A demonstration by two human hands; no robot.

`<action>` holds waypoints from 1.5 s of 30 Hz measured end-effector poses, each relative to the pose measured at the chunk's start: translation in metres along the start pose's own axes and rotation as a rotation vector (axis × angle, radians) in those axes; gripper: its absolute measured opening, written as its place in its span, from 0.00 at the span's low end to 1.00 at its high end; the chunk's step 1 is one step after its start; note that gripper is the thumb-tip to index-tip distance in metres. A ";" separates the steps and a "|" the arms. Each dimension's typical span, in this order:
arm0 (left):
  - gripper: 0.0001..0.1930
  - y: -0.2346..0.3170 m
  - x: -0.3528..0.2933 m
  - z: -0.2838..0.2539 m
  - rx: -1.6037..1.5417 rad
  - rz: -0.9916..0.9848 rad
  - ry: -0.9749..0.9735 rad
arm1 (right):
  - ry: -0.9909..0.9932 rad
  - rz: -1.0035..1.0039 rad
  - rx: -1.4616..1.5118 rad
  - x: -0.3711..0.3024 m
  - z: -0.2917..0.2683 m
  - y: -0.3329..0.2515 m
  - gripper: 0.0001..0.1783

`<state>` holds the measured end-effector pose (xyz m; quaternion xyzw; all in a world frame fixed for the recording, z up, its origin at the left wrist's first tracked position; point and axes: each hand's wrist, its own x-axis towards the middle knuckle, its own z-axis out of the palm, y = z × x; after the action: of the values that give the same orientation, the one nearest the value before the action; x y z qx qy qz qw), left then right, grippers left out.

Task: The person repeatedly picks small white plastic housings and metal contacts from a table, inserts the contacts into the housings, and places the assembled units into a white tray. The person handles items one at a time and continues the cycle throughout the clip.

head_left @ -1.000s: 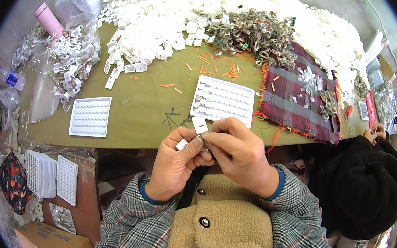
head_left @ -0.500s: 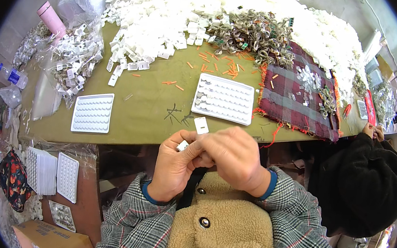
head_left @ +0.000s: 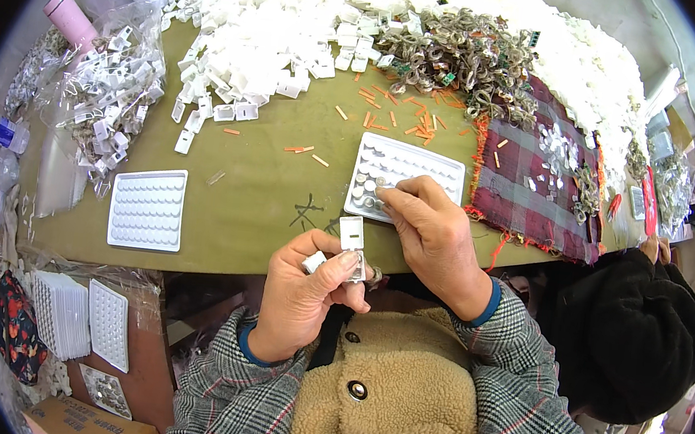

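Note:
My left hand (head_left: 297, 292) is closed around a small white plastic case (head_left: 352, 231), which stands with its flap up over the thumb. A second small white piece (head_left: 314, 262) is tucked between the same fingers. Over the white dimpled tray (head_left: 441, 173), my right hand (head_left: 440, 242) pinches at a round silver button cell (head_left: 381, 183) with thumb and index finger. Several more button cells (head_left: 358, 192) lie in the tray's left part. Whether the pinched cell is lifted cannot be seen.
White cases (head_left: 256, 38) are heaped at the back, beside a tangle of wired green boards (head_left: 474, 57). Orange strips (head_left: 372, 101) lie scattered. Left stands another white tray (head_left: 147, 209); right, a plaid cloth (head_left: 530, 173). A person in black (head_left: 623, 331) works at the right.
My right hand has moved from beside my left hand to the tray and its button cells. The white case in my left hand now shows more fully. The view has shifted slightly.

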<state>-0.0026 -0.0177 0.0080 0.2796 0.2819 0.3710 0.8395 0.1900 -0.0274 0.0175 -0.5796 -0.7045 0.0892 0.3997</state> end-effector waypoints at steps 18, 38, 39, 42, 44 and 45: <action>0.07 0.002 0.001 0.004 -0.169 -0.054 -0.044 | -0.166 -0.007 -0.144 0.006 -0.009 -0.005 0.06; 0.09 -0.041 -0.032 0.020 -0.226 -0.038 -0.054 | -0.212 -0.096 0.367 -0.049 -0.041 -0.037 0.07; 0.10 -0.041 -0.032 0.021 -0.247 -0.021 -0.039 | -0.145 -0.154 0.319 -0.054 -0.036 -0.038 0.07; 0.09 -0.041 -0.035 0.022 -0.162 0.030 -0.081 | 0.053 -0.272 0.267 -0.068 -0.021 -0.043 0.14; 0.09 -0.039 -0.037 0.025 -0.120 0.024 -0.057 | 0.074 -0.288 0.260 -0.075 -0.020 -0.043 0.14; 0.08 -0.037 -0.035 0.027 -0.103 0.025 -0.057 | 0.101 -0.285 0.254 -0.077 -0.021 -0.043 0.15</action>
<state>0.0128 -0.0736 0.0103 0.2499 0.2347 0.3875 0.8558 0.1727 -0.1167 0.0218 -0.4225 -0.7417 0.0910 0.5130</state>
